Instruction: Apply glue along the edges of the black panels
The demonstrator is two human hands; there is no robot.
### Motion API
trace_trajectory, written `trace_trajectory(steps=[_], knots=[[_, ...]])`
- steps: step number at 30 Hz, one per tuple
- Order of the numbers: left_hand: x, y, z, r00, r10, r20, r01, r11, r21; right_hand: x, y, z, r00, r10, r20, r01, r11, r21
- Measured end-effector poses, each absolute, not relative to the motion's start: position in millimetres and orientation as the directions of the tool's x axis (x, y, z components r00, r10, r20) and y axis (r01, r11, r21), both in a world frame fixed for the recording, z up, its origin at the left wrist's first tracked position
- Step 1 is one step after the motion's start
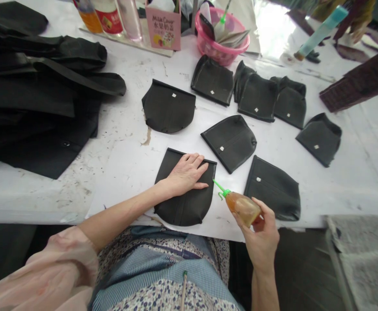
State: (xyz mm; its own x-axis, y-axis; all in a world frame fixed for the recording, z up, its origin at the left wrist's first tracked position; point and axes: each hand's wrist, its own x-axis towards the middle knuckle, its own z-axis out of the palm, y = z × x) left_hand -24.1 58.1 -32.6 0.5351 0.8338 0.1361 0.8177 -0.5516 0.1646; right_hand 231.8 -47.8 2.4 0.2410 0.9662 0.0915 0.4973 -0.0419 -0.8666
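A black leather-like pocket piece [189,207] with a rounded lower edge lies flat at the front of the table. My left hand [189,172] rests on it, palm down with the fingers stretched out. In my right hand [260,237] is a squeeze glue bottle [242,208] with amber liquid and a thin green nozzle. The bottle is tilted, and its tip sits at the piece's upper right edge, where a thin pale line shows. Just right of the bottle lies another black piece [273,188] with a small white tag.
Several similar black pieces [231,140] lie across the table [118,142]. A heap of black material [30,95] covers the left side. Bottles [109,17], a pink box [165,28] and a pink basket [221,49] stand at the back. Another person's dark sleeve [360,80] reaches in at right.
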Motion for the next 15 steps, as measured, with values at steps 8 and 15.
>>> trace_trajectory(steps=[8, 15], knots=[[-24.8, 58.1, -33.7, 0.537, 0.833, 0.132, 0.819, -0.553, 0.154, 235.7, -60.5, -0.3, 0.246, 0.967, 0.072, 0.445, -0.046, -0.894], [-25.4, 57.5, -33.4, 0.540, 0.832, 0.125, 0.817, -0.554, 0.157, 235.5, -72.4, 0.6, 0.252, 0.965, 0.067, 0.447, -0.055, -0.893]])
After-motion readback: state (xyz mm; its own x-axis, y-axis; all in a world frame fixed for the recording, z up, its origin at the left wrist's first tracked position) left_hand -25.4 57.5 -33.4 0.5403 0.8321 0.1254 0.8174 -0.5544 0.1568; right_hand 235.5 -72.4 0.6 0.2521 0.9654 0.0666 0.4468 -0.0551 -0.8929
